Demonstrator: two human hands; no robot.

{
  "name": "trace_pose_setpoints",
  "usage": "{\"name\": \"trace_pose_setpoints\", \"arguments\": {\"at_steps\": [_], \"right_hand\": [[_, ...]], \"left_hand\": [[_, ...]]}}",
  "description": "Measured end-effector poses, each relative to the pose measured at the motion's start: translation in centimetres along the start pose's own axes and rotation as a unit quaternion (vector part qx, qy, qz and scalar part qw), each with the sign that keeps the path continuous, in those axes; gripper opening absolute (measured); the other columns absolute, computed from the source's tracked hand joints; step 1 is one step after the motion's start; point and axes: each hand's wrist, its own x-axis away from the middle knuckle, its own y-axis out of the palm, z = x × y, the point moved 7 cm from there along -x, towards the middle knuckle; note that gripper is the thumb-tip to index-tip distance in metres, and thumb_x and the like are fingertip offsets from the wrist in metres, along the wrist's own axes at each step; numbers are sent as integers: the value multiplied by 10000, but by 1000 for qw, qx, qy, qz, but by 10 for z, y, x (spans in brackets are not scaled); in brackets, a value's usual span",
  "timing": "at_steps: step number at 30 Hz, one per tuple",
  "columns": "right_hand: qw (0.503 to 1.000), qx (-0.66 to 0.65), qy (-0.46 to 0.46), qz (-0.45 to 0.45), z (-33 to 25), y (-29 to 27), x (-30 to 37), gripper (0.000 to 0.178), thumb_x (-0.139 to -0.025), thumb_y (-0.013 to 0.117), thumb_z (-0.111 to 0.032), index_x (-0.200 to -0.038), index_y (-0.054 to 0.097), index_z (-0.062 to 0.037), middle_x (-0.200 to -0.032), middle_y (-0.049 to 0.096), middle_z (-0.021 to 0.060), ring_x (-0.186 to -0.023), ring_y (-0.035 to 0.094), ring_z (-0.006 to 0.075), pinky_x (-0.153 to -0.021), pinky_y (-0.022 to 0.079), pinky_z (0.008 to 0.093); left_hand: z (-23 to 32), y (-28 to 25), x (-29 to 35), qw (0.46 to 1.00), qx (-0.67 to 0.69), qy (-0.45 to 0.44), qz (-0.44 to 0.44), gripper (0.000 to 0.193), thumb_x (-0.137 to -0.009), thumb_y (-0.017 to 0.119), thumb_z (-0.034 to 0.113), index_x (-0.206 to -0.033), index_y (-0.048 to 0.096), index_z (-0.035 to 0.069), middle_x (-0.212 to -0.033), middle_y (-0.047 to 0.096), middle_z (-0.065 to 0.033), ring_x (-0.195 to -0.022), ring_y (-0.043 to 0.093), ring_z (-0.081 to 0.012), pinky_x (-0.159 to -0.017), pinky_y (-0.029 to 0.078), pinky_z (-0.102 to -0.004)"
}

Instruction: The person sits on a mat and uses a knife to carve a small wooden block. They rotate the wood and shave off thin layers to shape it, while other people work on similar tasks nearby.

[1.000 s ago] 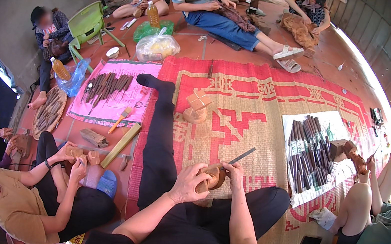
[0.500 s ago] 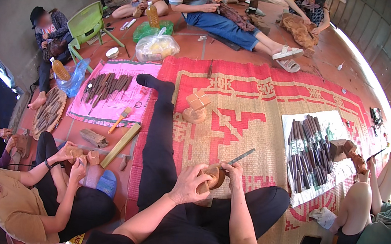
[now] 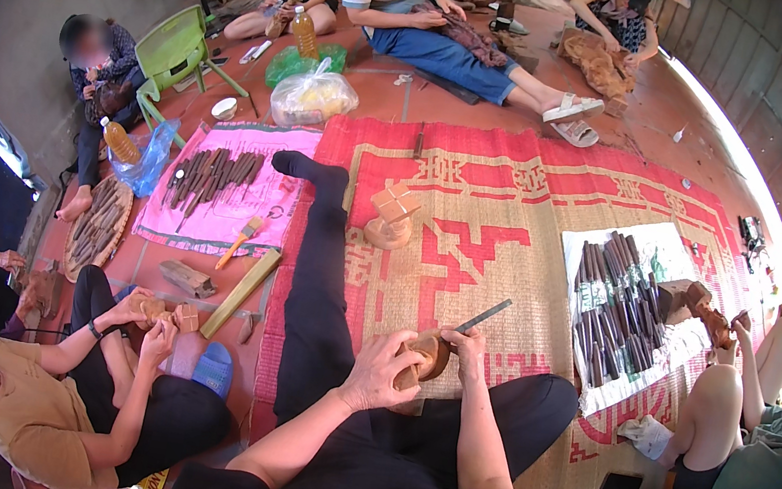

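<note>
My left hand (image 3: 379, 372) is closed around a rounded brown wooden piece (image 3: 436, 359) and steadies it over my lap. Much of the wood is hidden behind my fingers. In my right hand (image 3: 469, 351) is a flat dark file (image 3: 485, 314), its free end pointing up and to the right. The file's lower end lies at the rim of the wood. Further off, beyond my hands, a pale carved wooden piece (image 3: 391, 229) with a block-like top stands on the patterned mat (image 3: 545, 298).
Many dark carving tools (image 3: 616, 309) lie on a white sheet to the right; more tools (image 3: 214, 176) rest on a pink cloth at left. A brush (image 3: 240, 242), a wooden bar (image 3: 242, 293) and a phone (image 3: 620, 487) are around me. Other people sit working on both sides.
My hands, the wood and the file stay almost in place, with only a slight shift of the file. The person at the far right has moved a hand a little.
</note>
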Motion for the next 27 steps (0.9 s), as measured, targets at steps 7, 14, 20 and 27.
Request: {"name": "trace_pose_setpoints", "arguments": {"at_steps": [7,14,20,27], "right_hand": [[1000,5,-7,-3,-2,1,1,153,-729,720,-75,-874,698,-29,-790,691,53,-711,647,156,-713,518,315],[1000,8,4,-1,5,-3,-2,131,-740,724,-90,-861,695,-50,-793,687,42,-724,644,152,-734,513,317],[1000,-14,10,2,8,-4,-4,144,-757,730,-102,-887,697,-50,-827,692,43,-742,653,156,-742,517,319],[1000,-19,6,-21,5,1,-2,147,-756,720,-83,-890,696,-28,-806,692,50,-727,650,153,-725,514,310]], "left_hand": [[3,-2,0,1000,-1,8,9,466,-620,794,237,-1040,613,144,-1247,498,-104,-1024,554,-279,-874,434,-411],[0,1,3,1000,-21,3,7,486,-591,809,257,-1032,625,170,-1250,507,-85,-995,564,-269,-850,450,-405],[-2,0,4,1000,-18,1,13,487,-589,811,255,-1031,622,173,-1250,507,-83,-985,566,-267,-846,453,-399],[-2,0,3,1000,-15,4,13,485,-587,816,243,-1026,623,168,-1254,501,-82,-991,563,-262,-847,447,-400]]}}
